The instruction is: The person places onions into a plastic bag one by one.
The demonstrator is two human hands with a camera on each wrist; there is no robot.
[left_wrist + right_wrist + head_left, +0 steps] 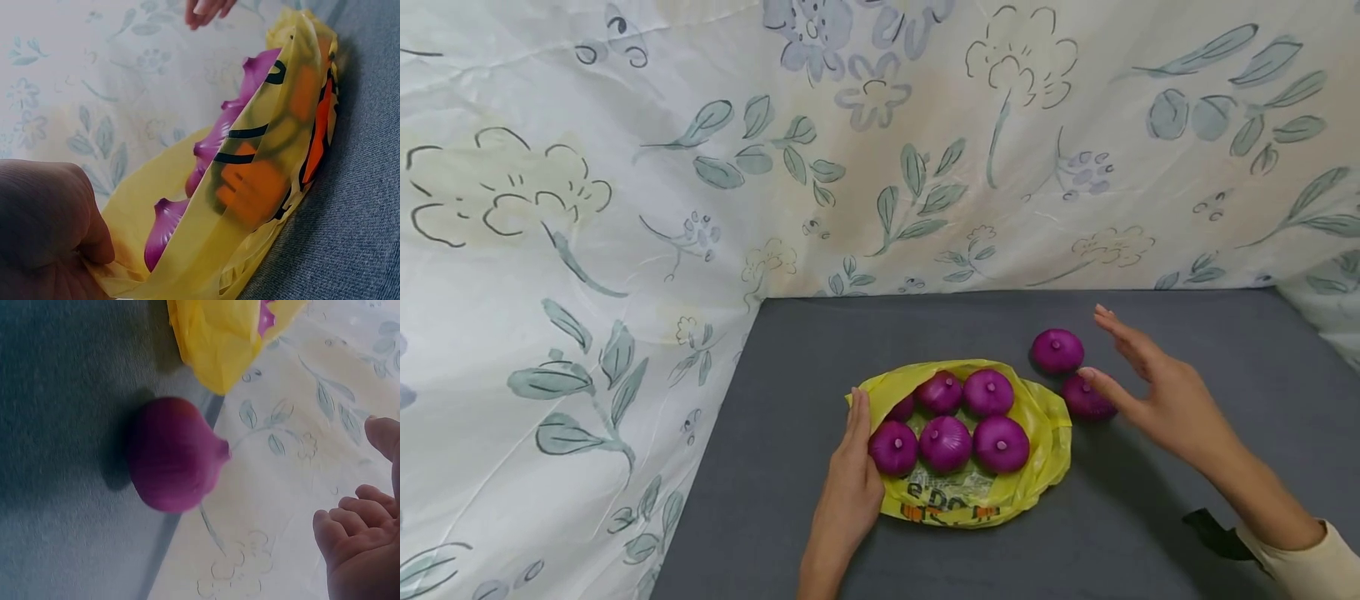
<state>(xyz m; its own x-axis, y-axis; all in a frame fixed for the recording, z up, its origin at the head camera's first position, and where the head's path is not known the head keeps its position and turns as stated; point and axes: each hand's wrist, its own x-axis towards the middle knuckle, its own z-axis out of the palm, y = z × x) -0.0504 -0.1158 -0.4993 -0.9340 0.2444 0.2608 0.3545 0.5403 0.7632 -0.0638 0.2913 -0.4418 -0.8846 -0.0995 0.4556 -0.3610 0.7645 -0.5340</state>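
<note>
A yellow plastic bag [1047,467] with dark and orange print lies with its mouth spread, and several purple onions [946,444] sit inside it. My left hand [848,479] pinches the bag's left rim; in the left wrist view the thumb and fingers grip the yellow film [156,169]. To the right of the bag are two loose onions, a farther one [1057,351] and a nearer one [1088,397]. My right hand [1172,404] is raised beside them, fingers extended and thumb apart, its thumb overlapping the nearer onion in the head view. One loose onion [175,456] shows in the right wrist view.
A dark grey cloth-covered table [760,467] carries the bag and onions. Behind it and to the left hangs a white floral curtain [700,208]. A dark strap [1217,535] hangs by the right sleeve.
</note>
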